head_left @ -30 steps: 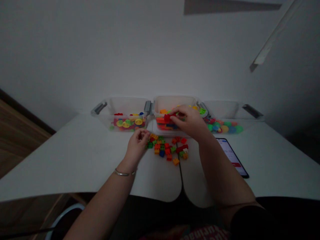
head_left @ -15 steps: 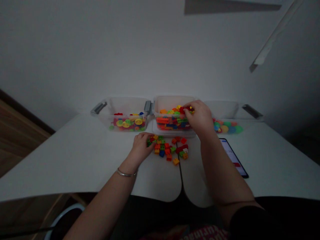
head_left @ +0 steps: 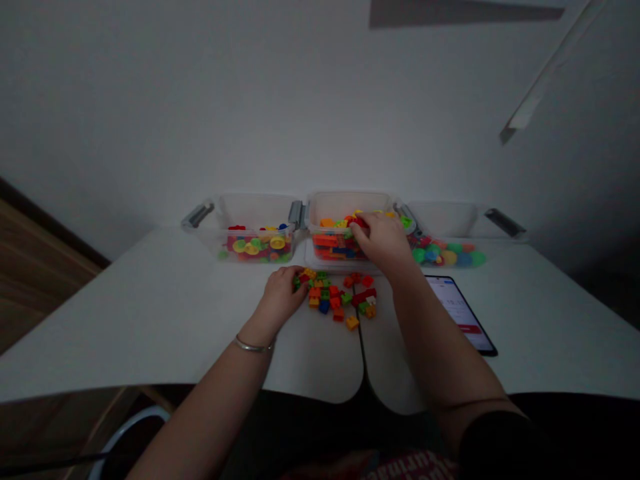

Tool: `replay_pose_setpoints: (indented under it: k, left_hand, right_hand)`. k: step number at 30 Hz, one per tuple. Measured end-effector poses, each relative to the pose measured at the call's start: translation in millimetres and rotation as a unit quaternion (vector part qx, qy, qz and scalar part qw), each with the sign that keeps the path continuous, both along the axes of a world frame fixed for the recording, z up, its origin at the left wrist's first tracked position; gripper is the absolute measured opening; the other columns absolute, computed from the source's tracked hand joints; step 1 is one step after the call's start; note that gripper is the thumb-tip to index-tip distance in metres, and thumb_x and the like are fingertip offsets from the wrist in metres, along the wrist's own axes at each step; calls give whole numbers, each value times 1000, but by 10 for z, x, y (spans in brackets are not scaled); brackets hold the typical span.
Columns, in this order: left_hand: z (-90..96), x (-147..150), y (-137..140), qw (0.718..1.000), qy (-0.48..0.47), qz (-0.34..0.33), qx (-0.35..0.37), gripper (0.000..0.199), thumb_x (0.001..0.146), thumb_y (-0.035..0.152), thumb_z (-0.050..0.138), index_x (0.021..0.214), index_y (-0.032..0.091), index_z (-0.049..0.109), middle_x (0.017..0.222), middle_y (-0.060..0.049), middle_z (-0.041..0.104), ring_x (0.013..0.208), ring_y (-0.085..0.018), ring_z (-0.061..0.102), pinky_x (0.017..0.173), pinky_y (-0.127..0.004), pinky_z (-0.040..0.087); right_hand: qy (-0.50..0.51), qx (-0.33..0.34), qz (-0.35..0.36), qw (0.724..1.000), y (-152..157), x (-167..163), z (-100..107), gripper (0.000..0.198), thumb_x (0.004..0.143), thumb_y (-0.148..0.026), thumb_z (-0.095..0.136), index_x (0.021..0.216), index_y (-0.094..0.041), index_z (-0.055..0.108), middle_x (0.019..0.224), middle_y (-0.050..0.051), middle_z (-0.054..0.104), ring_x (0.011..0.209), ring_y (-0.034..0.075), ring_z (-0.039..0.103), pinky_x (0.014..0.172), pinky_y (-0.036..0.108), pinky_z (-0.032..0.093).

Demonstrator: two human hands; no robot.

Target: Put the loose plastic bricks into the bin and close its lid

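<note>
My right hand (head_left: 387,239) reaches over the front rim of the middle clear plastic box (head_left: 350,198), its fingers closed on a red toy building brick (head_left: 356,223). Under it the box holds many bricks in orange, yellow, green, red and blue. On the table, my left hand (head_left: 283,290) rests at the left side of a loose pile of small building bricks (head_left: 334,292). Its thumb and fingers are curled round a green brick (head_left: 297,283), which they partly hide. A silver bangle (head_left: 253,347) circles the left wrist.
A left box (head_left: 257,200) holds mixed colourful small pieces; a right box (head_left: 445,207) holds round coloured pieces. A phone (head_left: 463,313) with a lit screen lies beside my right forearm. The white table (head_left: 165,313) has a seam down its middle, and a wall stands behind.
My right hand has moved left within the middle box, uncovering pieces at its right side and more of the phone. My left hand has barely moved.
</note>
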State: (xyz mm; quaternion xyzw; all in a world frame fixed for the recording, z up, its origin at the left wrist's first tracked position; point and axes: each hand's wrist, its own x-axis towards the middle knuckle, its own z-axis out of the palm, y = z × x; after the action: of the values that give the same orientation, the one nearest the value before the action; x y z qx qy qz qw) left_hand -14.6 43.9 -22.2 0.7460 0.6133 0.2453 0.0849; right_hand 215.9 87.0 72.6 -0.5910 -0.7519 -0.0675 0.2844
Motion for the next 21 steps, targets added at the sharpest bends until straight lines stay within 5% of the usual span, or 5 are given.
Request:
replay_pose_setpoints:
  k: [6, 14, 21]
  left_hand:
    - [45, 28, -42, 999, 36, -11, 6, 27, 89, 26, 58, 110, 16, 71, 109, -11, 74, 103, -31, 66, 95, -44, 50]
    - [73, 50, -59, 998, 60, 16, 0, 29, 90, 27, 56, 112, 18, 72, 107, -9, 76, 102, -31, 67, 93, -44, 50]
    - [49, 71, -14, 998, 62, 24, 0, 28, 90, 29, 59, 113, 20, 72, 106, -8, 77, 101, -31, 68, 92, -43, 50]
  right_hand:
    - [2, 14, 10, 1000, -62, -35, 9, 46, 97, -36, 46, 134, -12, 62, 133, 16, 66, 124, 31, 59, 117, 53, 25]
    - [66, 109, 95, 987, -244, -63, 167, 33, 92, -27, 53, 118, -14, 69, 122, 14, 71, 117, 28, 61, 108, 45, 39]
    - [46, 54, 232, 970, -353, -262, 126, 25, 95, -29, 54, 110, -18, 72, 113, 10, 73, 108, 23, 64, 98, 37, 45]
